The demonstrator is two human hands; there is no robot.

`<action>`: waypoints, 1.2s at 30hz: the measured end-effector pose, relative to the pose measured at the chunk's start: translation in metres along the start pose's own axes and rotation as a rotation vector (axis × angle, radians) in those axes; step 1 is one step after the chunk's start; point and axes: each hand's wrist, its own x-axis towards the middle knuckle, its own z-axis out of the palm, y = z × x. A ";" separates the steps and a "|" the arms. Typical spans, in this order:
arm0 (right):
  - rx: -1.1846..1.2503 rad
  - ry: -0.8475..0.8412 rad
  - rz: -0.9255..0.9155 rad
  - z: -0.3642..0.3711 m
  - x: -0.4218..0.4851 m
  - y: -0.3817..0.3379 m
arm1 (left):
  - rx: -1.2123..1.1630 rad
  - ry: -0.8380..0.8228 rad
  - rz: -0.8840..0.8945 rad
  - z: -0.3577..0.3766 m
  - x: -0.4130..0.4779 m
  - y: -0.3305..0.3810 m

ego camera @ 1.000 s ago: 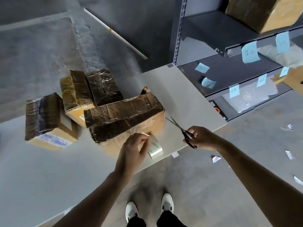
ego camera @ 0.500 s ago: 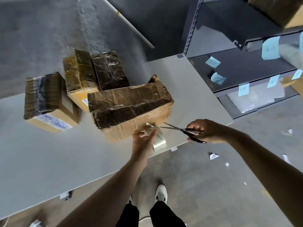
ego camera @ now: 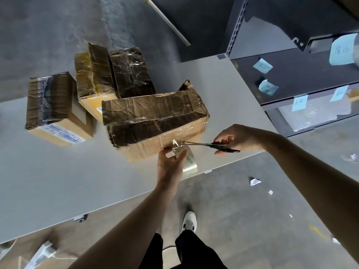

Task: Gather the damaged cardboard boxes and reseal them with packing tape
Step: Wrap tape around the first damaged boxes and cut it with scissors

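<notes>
Head view: left hand (ego camera: 168,166) grips 1 clear packing-tape roll (ego camera: 191,166); right hand (ego camera: 240,137) grips black-handled steel scissors (ego camera: 212,145), blades between both hands. 1 crumpled brown taped cardboard box (ego camera: 153,121) just beyond them.

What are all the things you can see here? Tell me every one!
cardboard boxes: three, brown with shiny tape over them, on the table
tape roll: one, clear, in the left hand beside the nearest box
scissors: one pair, black handles, in the right hand, blades at the tape strip
table: one, pale grey, under the boxes
shelf rack: one, dark grey, on the right
sticky notes: several, light blue, on the shelves
paper scraps: a few, white, on the floor at the right
rod: one, white, on the floor at the top
shoe: one, white, on the floor below
left hand: holds the tape roll
right hand: grips the scissors
</notes>
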 end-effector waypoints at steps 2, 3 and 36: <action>-0.041 -0.038 -0.010 -0.007 0.005 -0.004 | -0.007 -0.009 0.008 0.001 -0.001 -0.001; -0.061 -0.057 -0.007 -0.011 0.006 -0.005 | -0.010 -0.014 0.014 0.001 -0.001 -0.002; -0.091 -0.195 -0.059 -0.020 0.051 -0.011 | 0.017 -0.022 -0.026 -0.001 0.004 -0.004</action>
